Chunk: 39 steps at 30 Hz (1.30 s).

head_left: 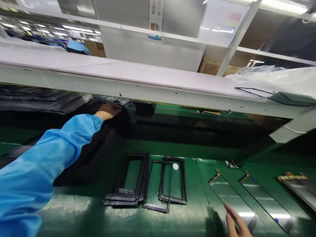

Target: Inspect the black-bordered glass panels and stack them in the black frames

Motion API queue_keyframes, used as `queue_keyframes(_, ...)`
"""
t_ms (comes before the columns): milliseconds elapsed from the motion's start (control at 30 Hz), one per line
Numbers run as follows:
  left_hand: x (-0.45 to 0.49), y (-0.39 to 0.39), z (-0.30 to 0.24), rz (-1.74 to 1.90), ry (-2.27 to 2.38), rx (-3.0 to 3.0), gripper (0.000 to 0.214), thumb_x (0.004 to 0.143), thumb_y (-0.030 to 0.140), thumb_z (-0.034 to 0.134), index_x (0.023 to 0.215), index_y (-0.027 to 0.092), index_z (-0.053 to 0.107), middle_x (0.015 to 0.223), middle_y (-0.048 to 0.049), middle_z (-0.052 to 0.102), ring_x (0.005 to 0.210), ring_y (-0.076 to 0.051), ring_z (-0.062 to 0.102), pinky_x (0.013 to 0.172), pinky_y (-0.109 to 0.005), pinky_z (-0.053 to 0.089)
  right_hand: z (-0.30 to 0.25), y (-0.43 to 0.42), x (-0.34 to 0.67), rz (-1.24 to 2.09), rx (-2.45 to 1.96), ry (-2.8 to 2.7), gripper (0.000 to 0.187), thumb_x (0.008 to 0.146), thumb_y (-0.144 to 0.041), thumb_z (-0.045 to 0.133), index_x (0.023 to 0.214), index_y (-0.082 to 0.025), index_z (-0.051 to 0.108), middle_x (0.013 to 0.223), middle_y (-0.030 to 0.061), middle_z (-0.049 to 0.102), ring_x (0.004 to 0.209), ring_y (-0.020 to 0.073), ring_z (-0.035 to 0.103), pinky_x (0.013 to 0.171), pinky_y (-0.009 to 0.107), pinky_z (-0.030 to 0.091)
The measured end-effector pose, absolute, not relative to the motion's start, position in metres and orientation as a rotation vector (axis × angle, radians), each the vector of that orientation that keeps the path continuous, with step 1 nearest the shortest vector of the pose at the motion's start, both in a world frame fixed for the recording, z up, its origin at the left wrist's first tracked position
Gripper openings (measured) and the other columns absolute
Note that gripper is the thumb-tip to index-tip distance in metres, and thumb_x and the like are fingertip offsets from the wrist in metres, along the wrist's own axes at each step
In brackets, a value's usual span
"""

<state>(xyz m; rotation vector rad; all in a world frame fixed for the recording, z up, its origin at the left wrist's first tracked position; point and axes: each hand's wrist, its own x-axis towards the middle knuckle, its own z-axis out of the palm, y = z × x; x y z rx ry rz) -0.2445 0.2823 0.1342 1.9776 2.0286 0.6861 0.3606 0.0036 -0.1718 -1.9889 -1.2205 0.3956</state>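
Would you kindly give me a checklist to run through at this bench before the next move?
1. Left hand grip: cannot tell; it reaches beneath the shelf, and what its fingers touch is unclear.
2. Right hand contact: cannot tell; it is by the lower part of the left panel.
3. Left and middle panels separate: ok; a green gap shows between them.
4. Black frame pile squared up: not ok; its edges are fanned out.
5. Blue sleeve off the frames: ok; it lies to their left.

Factory floor, green workbench (196, 192), thin panels (232, 194), strip lights (77, 29)
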Motion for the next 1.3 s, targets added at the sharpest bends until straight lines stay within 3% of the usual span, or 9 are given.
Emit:
queue_keyframes(100, -0.168, 0.269, 0.083, 0.341, 1.83, 2.14, 0.028, 0.102, 0.035, 0.072, 0.123, 0.017, 0.072, 0.13, -0.0101, 0.072, 0.116, -0.029, 0.071, 0.1, -0.051, 0.059, -0.173, 0.014, 0.4, 0.131, -2.147, -1.521, 0.079, 0.094, -0.062, 0.032, 0.142, -0.008, 0.064, 0.157, 0.0291, 0.055, 0.149, 0.0498, 0.049, 0.117, 0.068, 0.044)
queue_keyframes(167, -0.112, 0.25, 0.046, 0.159, 1.677, 2.214, 0.029, 0.102, 0.035, 0.071, 0.126, 0.018, 0.071, 0.131, -0.0101, 0.072, 0.114, -0.028, 0.071, 0.098, -0.049, 0.061, -0.181, 0.02, 0.406, 0.104, -2.167, -1.594, 0.082, 0.093, -0.062, 0.032, 0.142, -0.005, 0.064, 0.157, 0.0306, 0.054, 0.152, 0.0508, 0.043, 0.119, 0.069, 0.04)
queue_keyframes(400, -0.017, 0.212, -0.03, -0.156, 1.667, 2.211, 0.039, 0.102, 0.035, 0.072, 0.136, 0.017, 0.066, 0.139, -0.0135, 0.067, 0.119, -0.03, 0.069, 0.099, -0.052, 0.06, -0.199, -0.051, 0.385, 0.073, -2.104, -1.853, 0.082, 0.101, -0.066, 0.039, 0.156, -0.008, 0.05, 0.167, 0.0275, 0.043, 0.159, 0.0489, 0.031, 0.12, 0.069, 0.038)
queue_keyframes(567, -0.021, 0.223, -0.021, -0.123, 1.599, 2.11, 0.035, 0.102, 0.035, 0.072, 0.132, 0.018, 0.068, 0.135, -0.0117, 0.069, 0.116, -0.028, 0.07, 0.097, -0.05, 0.061, -0.195, -0.091, 0.388, -0.135, -1.939, -1.972, 0.064, 0.105, -0.063, 0.046, 0.15, -0.019, 0.06, 0.156, 0.0206, 0.059, 0.149, 0.046, 0.049, 0.114, 0.068, 0.046)
queue_keyframes(733, -0.03, 0.213, 0.008, 0.144, 1.335, 1.856, 0.022, 0.097, 0.03, 0.074, 0.114, 0.016, 0.072, 0.095, -0.0044, 0.079, 0.086, -0.022, 0.077, 0.079, -0.037, 0.064, -0.157, -0.101, 0.397, -0.174, -1.896, -1.852, 0.041, 0.109, -0.042, 0.045, 0.128, -0.03, 0.079, 0.132, 0.008, 0.08, 0.116, 0.033, 0.078, 0.095, 0.046, 0.064)
queue_keyframes(833, -0.028, 0.185, 0.019, 0.392, 1.2, 1.676, 0.032, 0.09, 0.028, 0.073, 0.12, 0.018, 0.072, 0.082, -0.0025, 0.079, 0.078, -0.021, 0.078, 0.071, -0.032, 0.063, -0.111, -0.101, 0.394, -0.08, -1.955, -1.584, 0.031, 0.101, -0.045, 0.061, 0.124, -0.041, 0.082, 0.118, 0.0017, 0.084, 0.101, 0.0345, 0.082, 0.089, 0.049, 0.066)
queue_keyframes(933, -0.018, 0.149, 0.02, 0.606, 1.12, 1.527, 0.045, 0.081, 0.029, 0.076, 0.125, 0.019, 0.076, 0.086, -0.0036, 0.078, 0.078, -0.021, 0.078, 0.072, -0.034, 0.064, -0.074, -0.091, 0.374, 0.235, -1.9, -1.104, 0.04, 0.094, -0.055, 0.069, 0.128, -0.037, 0.08, 0.106, 0.0071, 0.084, 0.091, 0.0378, 0.082, 0.085, 0.052, 0.067)
queue_keyframes(1100, 0.001, 0.093, 0.009, 0.858, 1.076, 1.354, 0.058, 0.08, 0.025, 0.076, 0.138, 0.021, 0.075, 0.089, -0.0026, 0.077, 0.076, -0.017, 0.076, 0.077, -0.032, 0.064, -0.054, -0.065, 0.313, 0.907, -1.462, -0.741, 0.065, 0.076, -0.047, 0.093, 0.134, -0.025, 0.075, 0.086, 0.002, 0.073, 0.063, 0.0193, 0.066, 0.048, 0.028, 0.057)
queue_keyframes(1300, 0.005, 0.055, 0.012, 1.107, 1.085, 1.103, 0.039, 0.076, 0.023, 0.087, 0.115, 0.021, 0.087, 0.084, -0.0051, 0.082, 0.07, -0.018, 0.073, 0.066, -0.028, 0.063, -0.053, -0.056, 0.263, 1.085, -1.321, -0.729, 0.059, 0.077, -0.04, 0.094, 0.131, -0.023, 0.078, 0.086, 0.0024, 0.071, 0.068, 0.0169, 0.062, 0.046, 0.022, 0.051)
